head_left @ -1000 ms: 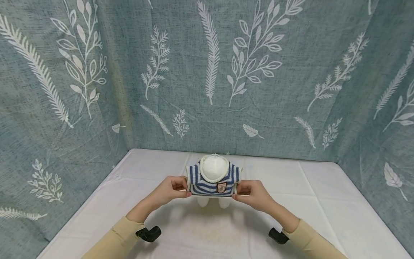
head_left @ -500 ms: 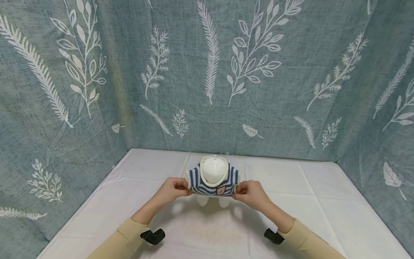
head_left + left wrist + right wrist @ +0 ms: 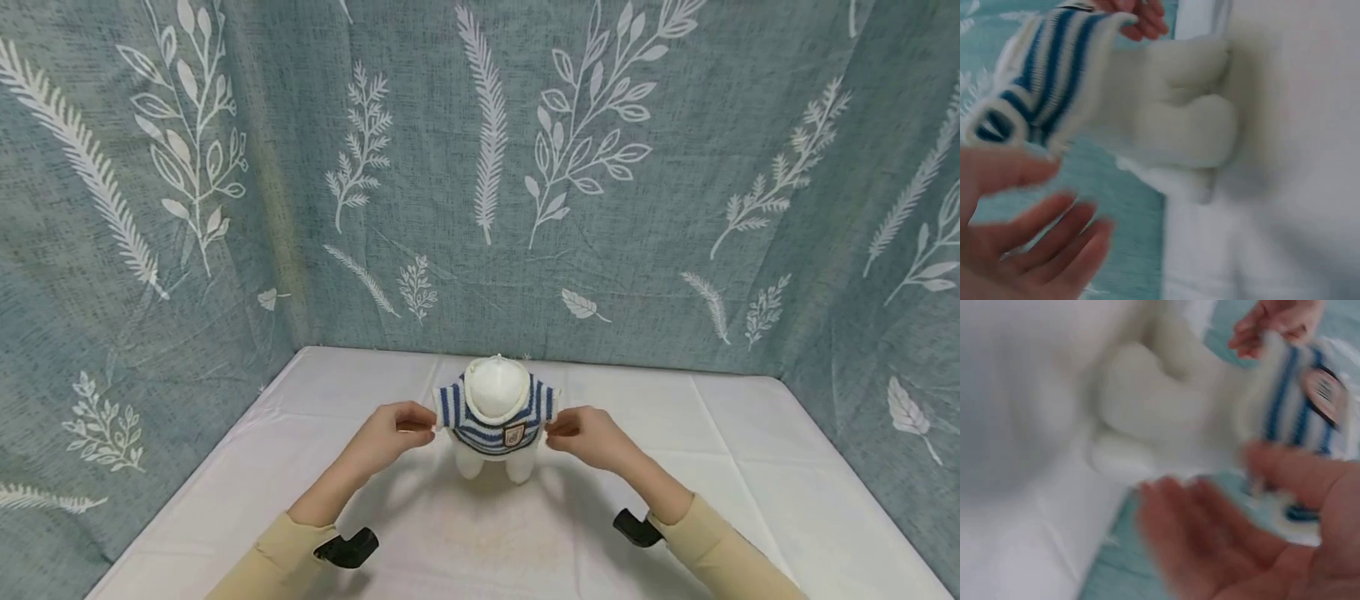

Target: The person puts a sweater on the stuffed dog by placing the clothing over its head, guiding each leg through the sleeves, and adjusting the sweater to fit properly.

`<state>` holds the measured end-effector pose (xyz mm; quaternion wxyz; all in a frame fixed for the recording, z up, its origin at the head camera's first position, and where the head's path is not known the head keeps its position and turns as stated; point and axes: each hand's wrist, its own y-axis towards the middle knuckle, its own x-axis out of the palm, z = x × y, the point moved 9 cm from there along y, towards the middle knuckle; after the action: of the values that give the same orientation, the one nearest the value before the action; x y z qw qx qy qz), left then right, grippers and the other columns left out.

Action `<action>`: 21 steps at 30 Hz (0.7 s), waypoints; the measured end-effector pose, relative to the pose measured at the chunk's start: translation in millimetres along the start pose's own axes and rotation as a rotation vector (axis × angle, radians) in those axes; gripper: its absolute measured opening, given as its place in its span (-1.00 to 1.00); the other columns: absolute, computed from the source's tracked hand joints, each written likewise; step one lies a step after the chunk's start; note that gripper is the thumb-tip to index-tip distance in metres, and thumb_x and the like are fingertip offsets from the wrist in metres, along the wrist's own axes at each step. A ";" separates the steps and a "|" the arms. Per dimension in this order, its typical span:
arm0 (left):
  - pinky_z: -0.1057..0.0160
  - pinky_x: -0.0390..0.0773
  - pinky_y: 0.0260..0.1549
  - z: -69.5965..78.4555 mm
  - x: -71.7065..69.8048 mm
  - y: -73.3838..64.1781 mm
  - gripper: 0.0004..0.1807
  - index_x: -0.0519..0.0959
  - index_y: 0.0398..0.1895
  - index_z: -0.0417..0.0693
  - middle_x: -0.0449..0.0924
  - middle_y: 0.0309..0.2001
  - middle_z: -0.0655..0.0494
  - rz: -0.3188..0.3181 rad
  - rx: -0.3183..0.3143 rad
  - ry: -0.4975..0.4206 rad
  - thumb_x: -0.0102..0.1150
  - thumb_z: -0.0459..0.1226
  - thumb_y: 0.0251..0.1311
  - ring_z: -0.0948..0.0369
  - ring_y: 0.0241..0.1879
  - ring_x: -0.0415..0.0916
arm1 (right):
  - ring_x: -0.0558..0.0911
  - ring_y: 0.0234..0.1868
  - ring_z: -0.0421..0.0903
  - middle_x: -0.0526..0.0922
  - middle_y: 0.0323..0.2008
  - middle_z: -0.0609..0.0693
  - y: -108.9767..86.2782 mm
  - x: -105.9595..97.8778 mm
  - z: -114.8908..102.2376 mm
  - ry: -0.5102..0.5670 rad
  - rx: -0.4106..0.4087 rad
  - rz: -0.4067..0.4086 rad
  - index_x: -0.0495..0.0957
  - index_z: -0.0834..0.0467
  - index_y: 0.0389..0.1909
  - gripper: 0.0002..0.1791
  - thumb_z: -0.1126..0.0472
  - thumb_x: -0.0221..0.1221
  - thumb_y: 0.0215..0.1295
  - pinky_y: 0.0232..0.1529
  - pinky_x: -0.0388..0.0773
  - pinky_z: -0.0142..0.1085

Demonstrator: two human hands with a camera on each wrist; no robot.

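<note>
A white soft-looking doll figure [image 3: 470,460] stands on the table in the head view, wearing a small knitted sweater [image 3: 480,437] with blue and white stripes and a badge. Its rounded top shows through the wide white collar. My left hand [image 3: 397,433] is beside the sweater's left sleeve, and in the left wrist view its thumb [image 3: 1013,169] and fingers [image 3: 1063,244] are spread apart. On the other side is my right hand [image 3: 588,436], its fingers [image 3: 1191,531] loosely extended and blurred in the right wrist view. Neither hand grips the cloth. The sweater's back is hidden.
A white cloth covers the table [image 3: 675,467]. Blue-green curtains [image 3: 450,183] with white leaf prints hang behind it and at both sides. A black wrist device [image 3: 348,548] sits under the left sleeve, another black device [image 3: 637,528] under the right.
Both hands held the sweater's bottom hem a second ago and have let it go. They have risen slightly beside the sleeves, and more of the doll's legs shows under the sweater.
</note>
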<state>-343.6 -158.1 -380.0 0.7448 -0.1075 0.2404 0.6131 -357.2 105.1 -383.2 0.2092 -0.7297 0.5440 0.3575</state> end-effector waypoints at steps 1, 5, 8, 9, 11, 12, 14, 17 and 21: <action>0.08 0.55 -0.02 7.7 -8.6 -0.9 -0.72 0.57 -0.02 -0.21 0.61 -0.03 -0.13 0.071 0.026 0.034 0.18 -0.32 0.20 0.03 0.00 0.56 | 0.67 -0.14 0.00 0.70 -0.19 0.07 -0.5 -7.7 -1.4 -0.020 0.010 0.022 0.61 0.24 -0.09 -0.75 0.22 0.17 0.26 -0.16 0.60 -0.19; 0.06 0.49 0.09 48.6 -30.5 -7.3 -0.68 0.57 0.04 -0.08 0.59 0.03 0.00 0.325 0.203 0.109 0.22 -0.29 0.20 0.03 0.08 0.50 | 0.64 -0.06 0.02 0.67 -0.09 0.09 -2.5 -40.6 -15.4 -0.015 -0.016 0.216 0.55 0.22 0.05 -0.70 0.20 0.08 0.37 -0.05 0.58 -0.13; 0.04 0.44 0.14 74.5 -28.7 -8.7 -0.63 0.59 0.05 0.00 0.59 0.05 0.08 0.379 0.329 0.115 0.30 -0.23 0.14 0.06 0.12 0.48 | 0.63 0.01 0.00 0.65 -0.02 0.07 -5.6 -55.5 -35.5 0.037 -0.138 0.351 0.53 0.17 0.09 -0.66 0.10 0.08 0.39 0.04 0.56 -0.13; 0.02 0.42 0.15 80.3 -26.1 -7.9 -0.62 0.59 0.05 0.03 0.59 0.06 0.10 0.377 0.354 0.112 0.32 -0.21 0.13 0.08 0.14 0.47 | 0.62 0.03 0.00 0.65 0.00 0.06 -6.7 -57.7 -42.6 0.052 -0.186 0.380 0.53 0.17 0.08 -0.65 0.09 0.10 0.37 0.06 0.54 -0.13; -0.03 0.39 0.18 88.1 -19.7 -4.7 -0.61 0.60 0.05 0.08 0.58 0.08 0.11 0.356 0.380 0.105 0.34 -0.19 0.10 0.09 0.18 0.44 | 0.61 0.05 -0.01 0.64 0.00 0.05 -8.5 -58.9 -55.5 0.065 -0.288 0.424 0.54 0.17 0.06 -0.64 0.08 0.16 0.33 0.09 0.53 -0.14; -0.05 0.38 0.18 90.3 -16.2 -2.6 -0.60 0.60 0.05 0.10 0.57 0.10 0.11 0.343 0.386 0.105 0.35 -0.19 0.09 0.09 0.20 0.42 | 0.61 0.06 -0.02 0.65 0.00 0.04 -9.1 -58.1 -61.5 0.062 -0.339 0.438 0.55 0.17 0.04 -0.64 0.09 0.19 0.30 0.10 0.53 -0.14; -0.10 0.36 0.19 92.3 -8.6 2.3 -0.59 0.60 0.05 0.12 0.54 0.15 0.09 0.304 0.384 0.115 0.35 -0.18 0.09 0.09 0.24 0.40 | 0.61 0.06 -0.03 0.65 -0.02 0.03 -9.3 -54.1 -70.8 0.055 -0.421 0.446 0.56 0.18 0.02 -0.64 0.12 0.25 0.24 0.10 0.53 -0.14; -0.12 0.39 0.15 91.2 2.1 8.7 -0.58 0.59 0.06 0.14 0.50 0.20 0.06 0.242 0.364 0.151 0.36 -0.16 0.08 0.06 0.26 0.38 | 0.60 0.07 -0.04 0.65 -0.01 0.01 -7.7 -43.8 -80.3 0.030 -0.507 0.422 0.56 0.17 0.03 -0.60 0.15 0.30 0.18 0.09 0.53 -0.13; -0.11 0.44 0.11 88.3 11.4 13.8 -0.55 0.58 0.08 0.16 0.52 0.18 0.08 0.192 0.337 0.196 0.37 -0.15 0.06 0.05 0.23 0.40 | 0.59 0.09 -0.06 0.64 0.01 0.01 -4.3 -33.8 -83.9 -0.013 -0.537 0.389 0.55 0.15 0.07 -0.55 0.12 0.32 0.16 0.09 0.52 -0.13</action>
<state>-335.5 -105.0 -307.7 0.6634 -0.0172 0.4201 0.6190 -333.6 70.1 -303.1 -0.0595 -0.6389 0.5582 0.5261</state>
